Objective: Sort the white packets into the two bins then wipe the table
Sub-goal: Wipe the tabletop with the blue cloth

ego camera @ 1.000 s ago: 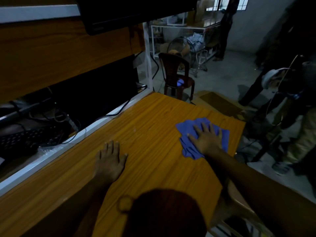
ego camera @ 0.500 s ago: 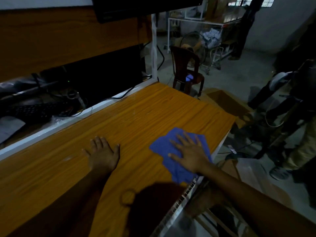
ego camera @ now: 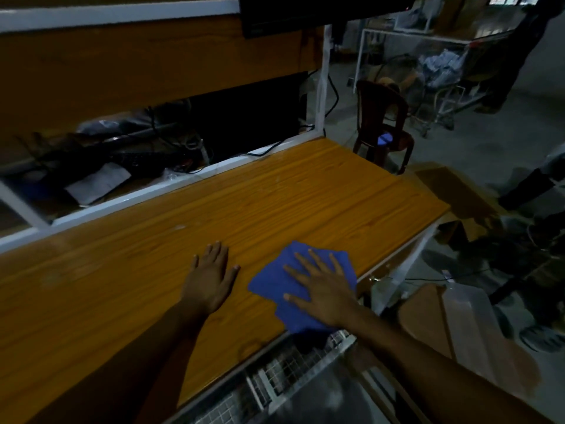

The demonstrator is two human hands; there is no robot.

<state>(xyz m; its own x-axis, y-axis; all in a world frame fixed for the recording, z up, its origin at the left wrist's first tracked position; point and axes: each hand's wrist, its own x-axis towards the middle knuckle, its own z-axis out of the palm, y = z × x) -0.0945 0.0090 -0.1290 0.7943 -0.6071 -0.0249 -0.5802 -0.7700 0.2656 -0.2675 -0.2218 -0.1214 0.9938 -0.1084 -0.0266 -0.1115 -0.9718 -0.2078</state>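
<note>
Resting flat and open on the table (ego camera: pixel 275 203), the left hand (ego camera: pixel 211 281) holds nothing. Just right of it, the cloth (ego camera: pixel 275 281) is pinned under the spread right hand (ego camera: pixel 321 293). Being soft, light and likely to bunch, it is best pressed mid-fold. Its long axis runs from the near edge away rightward.

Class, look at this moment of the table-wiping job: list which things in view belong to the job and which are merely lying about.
Belonging to the job:
- blue cloth
- right hand, flat on the cloth
- left hand, flat on the table
- wooden table

Merely lying about:
- dark red chair
- keyboard
- cardboard box
</note>
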